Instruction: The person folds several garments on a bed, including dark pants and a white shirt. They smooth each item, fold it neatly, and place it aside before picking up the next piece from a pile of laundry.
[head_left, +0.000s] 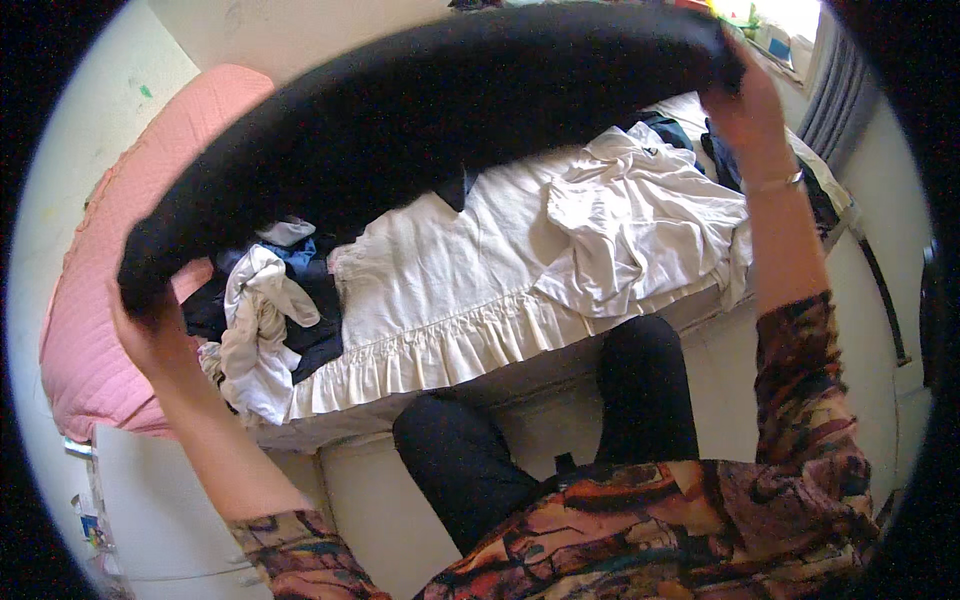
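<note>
A black garment (420, 112), blurred, is stretched wide between my raised hands above the bed. My left hand (150, 330) grips its end at the left. At the upper right my right hand (746, 112) is closed on the other end. Below the cloth, a crumpled white shirt (637, 217) lies on the right part of the cream ruffled bed cover (442, 270). Beneath my left hand's side is a heap of clothes with a white garment (259, 330) over dark and blue ones. The garment's exact kind cannot be told.
A pink quilted cover (105, 337) lies along the bed's left end. Dark clothes (671, 135) rest at the far right of the bed, near a grey curtain (840, 97). My knees, in black trousers (649, 390), are close to the bed's front edge. A white panel (165, 495) stands at lower left.
</note>
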